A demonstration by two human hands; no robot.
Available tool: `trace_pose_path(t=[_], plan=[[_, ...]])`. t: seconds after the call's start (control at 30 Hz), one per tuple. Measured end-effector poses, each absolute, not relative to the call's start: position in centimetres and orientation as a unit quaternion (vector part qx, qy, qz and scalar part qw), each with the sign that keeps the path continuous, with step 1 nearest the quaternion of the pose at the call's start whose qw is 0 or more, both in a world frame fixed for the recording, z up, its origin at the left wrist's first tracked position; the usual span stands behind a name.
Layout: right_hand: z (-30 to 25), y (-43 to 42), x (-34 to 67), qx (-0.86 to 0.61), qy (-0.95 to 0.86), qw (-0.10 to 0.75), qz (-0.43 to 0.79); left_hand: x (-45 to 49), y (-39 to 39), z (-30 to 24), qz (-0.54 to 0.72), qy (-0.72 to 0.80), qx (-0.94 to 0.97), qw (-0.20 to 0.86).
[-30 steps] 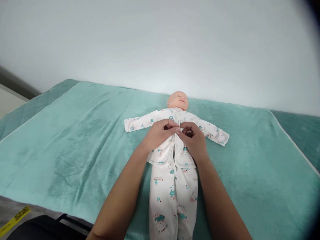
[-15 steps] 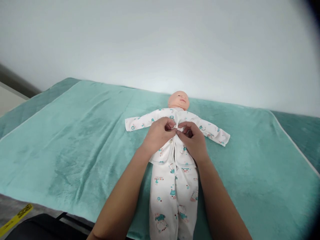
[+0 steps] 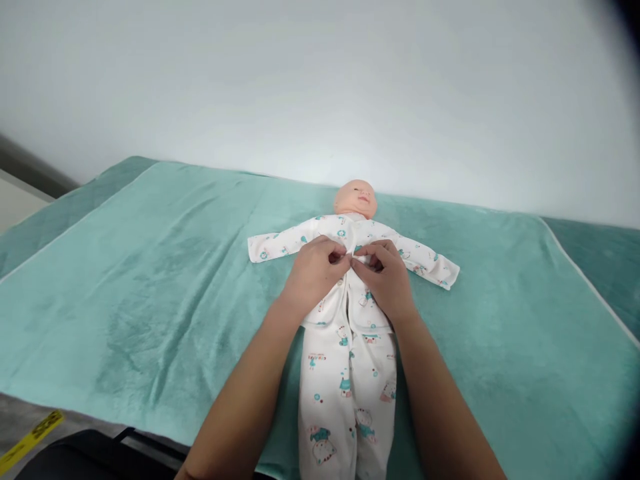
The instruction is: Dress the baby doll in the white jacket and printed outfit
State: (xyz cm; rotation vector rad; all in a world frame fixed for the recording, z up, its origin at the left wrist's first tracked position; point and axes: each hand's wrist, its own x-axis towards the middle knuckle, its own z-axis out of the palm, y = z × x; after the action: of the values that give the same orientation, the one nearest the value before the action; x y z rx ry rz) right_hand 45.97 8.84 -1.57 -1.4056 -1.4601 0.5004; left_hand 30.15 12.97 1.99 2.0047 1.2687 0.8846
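A baby doll (image 3: pixel 356 197) lies on its back on a teal blanket (image 3: pixel 150 280), arms spread, dressed in a white printed jacket (image 3: pixel 335 233) and matching trousers (image 3: pixel 345 400). My left hand (image 3: pixel 315 272) and my right hand (image 3: pixel 386 279) meet over the doll's chest. Both are closed in a pinch on the two front edges of the jacket, fingertips touching at the middle opening. What lies between the fingertips is hidden.
The teal blanket covers a table against a plain white wall (image 3: pixel 320 87). A dark object (image 3: pixel 65 460) and a strip of yellow tape (image 3: pixel 30 440) show below the table's near left edge.
My hands stay pinched on the jacket front at the doll's chest, with small finger shifts. The view has moved slightly.
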Motion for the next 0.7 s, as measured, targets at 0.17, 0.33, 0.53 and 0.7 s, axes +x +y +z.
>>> trace_pose_path(t=[0.17,0.33,0.53,0.7], plan=[[-1.7,8.8,46.0,-0.583,-0.603,0.496,0.223,29.6,13.4,1.3,0.337,0.455,0.734,0.375],[-2.1,9.0,46.2,-0.586,-0.601,0.505,0.2,29.9,14.1,1.2,0.338,0.455,0.694,0.443],[-3.6,9.2,47.1,-0.581,-0.604,0.512,0.188,26.9,7.1,1.5,0.46,0.538,0.639,0.301],[-4.7,9.6,48.1,-0.584,-0.596,0.516,0.192,19.1,-8.7,-5.6,0.512,0.705,0.483,0.083]])
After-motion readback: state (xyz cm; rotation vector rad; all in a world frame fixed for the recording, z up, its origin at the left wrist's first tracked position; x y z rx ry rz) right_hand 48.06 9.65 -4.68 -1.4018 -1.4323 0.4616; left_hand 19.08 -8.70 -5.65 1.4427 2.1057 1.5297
